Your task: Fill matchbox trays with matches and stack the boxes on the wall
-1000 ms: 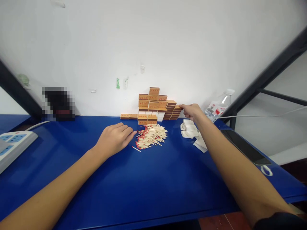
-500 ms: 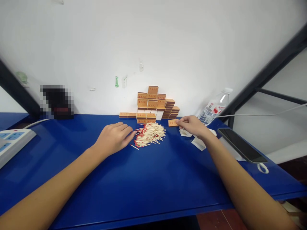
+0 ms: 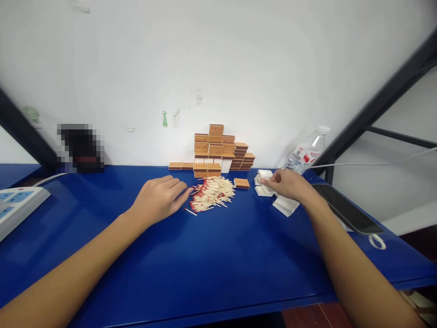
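A heap of loose red-tipped matches point(image 3: 215, 193) lies on the blue table. My left hand point(image 3: 160, 196) rests just left of it, fingers loosely bent and apart, the fingertips at the heap's edge. To the right, my right hand point(image 3: 288, 183) is among several white matchbox trays point(image 3: 263, 191), its thumb and index finger closing on one of them; the hand partly covers the group. One orange matchbox sleeve point(image 3: 241, 183) lies between the matches and the trays. Behind the heap, several orange matchboxes point(image 3: 215, 149) are stacked against the wall.
A plastic water bottle point(image 3: 307, 150) leans by the wall at the right. A dark phone point(image 3: 348, 209) lies near the table's right side, with a white cable point(image 3: 362, 164) behind it. At the far left is a white power strip point(image 3: 23, 200), near a blurred dark object point(image 3: 81, 148).
My right hand has let go of the orange matchbox sleeve, now lying nearer the matches, and has moved right to the white trays. My left hand has stayed nearly still.
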Demonstrator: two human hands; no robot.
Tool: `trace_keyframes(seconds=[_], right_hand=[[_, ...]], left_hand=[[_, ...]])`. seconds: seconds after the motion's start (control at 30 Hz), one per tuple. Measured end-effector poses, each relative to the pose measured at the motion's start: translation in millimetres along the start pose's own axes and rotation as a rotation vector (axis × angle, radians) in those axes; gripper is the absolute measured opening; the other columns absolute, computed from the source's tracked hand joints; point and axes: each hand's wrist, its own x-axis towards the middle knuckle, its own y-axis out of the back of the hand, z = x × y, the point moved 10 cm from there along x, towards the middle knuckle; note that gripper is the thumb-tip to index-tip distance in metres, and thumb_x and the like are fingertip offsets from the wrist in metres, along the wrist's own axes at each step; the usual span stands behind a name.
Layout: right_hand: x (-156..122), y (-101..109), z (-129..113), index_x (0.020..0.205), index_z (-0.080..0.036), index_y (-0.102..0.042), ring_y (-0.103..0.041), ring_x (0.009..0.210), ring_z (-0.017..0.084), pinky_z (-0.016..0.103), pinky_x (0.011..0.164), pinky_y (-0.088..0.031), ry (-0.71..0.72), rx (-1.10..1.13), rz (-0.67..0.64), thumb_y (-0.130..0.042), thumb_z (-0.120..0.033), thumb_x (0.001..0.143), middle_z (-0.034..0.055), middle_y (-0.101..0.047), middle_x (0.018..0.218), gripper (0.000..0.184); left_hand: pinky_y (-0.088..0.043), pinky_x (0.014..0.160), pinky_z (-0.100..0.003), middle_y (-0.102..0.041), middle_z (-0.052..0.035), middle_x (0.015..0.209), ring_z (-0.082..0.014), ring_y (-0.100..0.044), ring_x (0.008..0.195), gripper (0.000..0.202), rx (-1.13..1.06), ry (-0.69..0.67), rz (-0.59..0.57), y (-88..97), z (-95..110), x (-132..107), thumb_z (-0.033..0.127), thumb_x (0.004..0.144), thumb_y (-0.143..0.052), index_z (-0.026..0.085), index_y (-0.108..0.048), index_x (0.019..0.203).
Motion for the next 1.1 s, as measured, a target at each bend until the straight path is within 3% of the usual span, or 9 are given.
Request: trace_keyframes(seconds=[0.17,0.33,0.43,0.5,0.67,0.83,0.93,1.03,1.1], right_hand=[[-1.9,7.1,-0.8,0.074,-0.022,-0.074,-0.066,0.071,0.025,0.032,0.058,-0.039,0.007,-0.059,0.046,-0.070,-0.064,0.083,0.0104,-0.075,0.086,0.043],[-4.2,7.6,-9.2,0.070,-0.022,-0.074,-0.066,0.071,0.025,0.033,0.061,-0.039,-0.009,-0.015,0.003,-0.073,-0.043,0.083,0.0083,-0.074,0.076,0.025],[-16.6,26.9,-33.7,0.070,-0.020,-0.072,-0.066,0.073,0.025,0.033,0.062,-0.038,0.050,-0.006,0.138,-0.069,-0.033,0.083,0.0094,-0.074,0.079,0.018],[-37.8,39.0,-66.0,0.068,-0.020,-0.069,-0.064,0.071,0.023,0.033,0.062,-0.038,0.157,0.052,0.228,-0.067,-0.028,0.083,0.0082,-0.073,0.077,0.017],[-117.2,-2.8,-173.5,0.067,-0.022,-0.071,-0.062,0.064,0.015,0.028,0.061,-0.041,0.558,0.422,-0.186,-0.069,-0.021,0.082,-0.0002,-0.072,0.071,0.014],[-146.2,-30.2,-204.9,0.066,-0.020,-0.066,-0.052,0.056,0.011,0.027,0.055,-0.035,0.622,0.581,-0.359,-0.067,-0.032,0.095,-0.0028,-0.063,0.061,0.031],[-131.2,-12.4,-196.8,0.080,-0.020,-0.069,-0.054,0.063,0.013,0.027,0.060,-0.039,0.691,0.657,-0.167,-0.063,-0.032,0.099,-0.0012,-0.064,0.070,0.024],[-110.3,8.3,-181.2,0.093,-0.019,-0.071,-0.057,0.071,0.015,0.029,0.067,-0.041,0.712,0.551,0.120,-0.062,-0.026,0.099,0.0018,-0.065,0.081,0.013],[-96.4,12.1,-177.8,0.103,-0.018,-0.071,-0.060,0.077,0.018,0.031,0.071,-0.044,0.709,0.450,0.198,-0.064,-0.028,0.099,0.0046,-0.065,0.089,0.013]], left_hand=[[-0.050,0.059,-0.033,-0.075,-0.0034,0.074,-0.0191,-0.069,0.068,0.035,-0.009,0.004,0.022,2.4,-0.9,-0.6,0.036,0.106,-0.052,0.020,-0.074,0.083],[-0.049,0.058,-0.032,-0.074,-0.0030,0.073,-0.0185,-0.069,0.067,0.035,-0.007,-0.004,0.017,2.1,-0.4,-0.7,0.037,0.106,-0.052,0.020,-0.074,0.084],[-0.048,0.058,-0.033,-0.075,-0.0032,0.074,-0.0188,-0.069,0.068,0.035,-0.030,0.014,0.002,2.8,-0.4,0.1,0.037,0.106,-0.052,0.021,-0.074,0.084],[-0.049,0.058,-0.032,-0.075,-0.0031,0.075,-0.0186,-0.070,0.069,0.034,-0.058,0.002,-0.002,5.0,5.9,0.4,0.037,0.106,-0.052,0.021,-0.073,0.085],[-0.046,0.054,-0.033,-0.072,-0.0017,0.072,-0.0192,-0.070,0.064,0.046,-0.268,-0.114,-0.118,1.6,45.9,-2.8,0.064,0.098,-0.059,0.019,-0.071,0.092],[-0.048,0.058,-0.034,-0.076,-0.0040,0.082,-0.0241,-0.074,0.071,0.055,-0.367,-0.094,-0.366,-19.1,66.7,-9.7,0.072,0.091,-0.064,0.018,-0.069,0.099],[-0.052,0.066,-0.036,-0.079,-0.0063,0.097,-0.0270,-0.076,0.083,0.054,-0.391,-0.040,-0.428,-25.7,66.2,-11.5,0.068,0.094,-0.063,0.017,-0.069,0.112],[-0.054,0.071,-0.037,-0.079,-0.0070,0.105,-0.0281,-0.077,0.089,0.053,-0.414,0.009,-0.453,-31.2,67.2,-13.5,0.067,0.093,-0.063,0.019,-0.070,0.115],[-0.053,0.070,-0.037,-0.079,-0.0055,0.105,-0.0273,-0.077,0.088,0.047,-0.424,0.032,-0.460,-34.7,69.5,-15.1,0.062,0.094,-0.064,0.020,-0.071,0.113]])
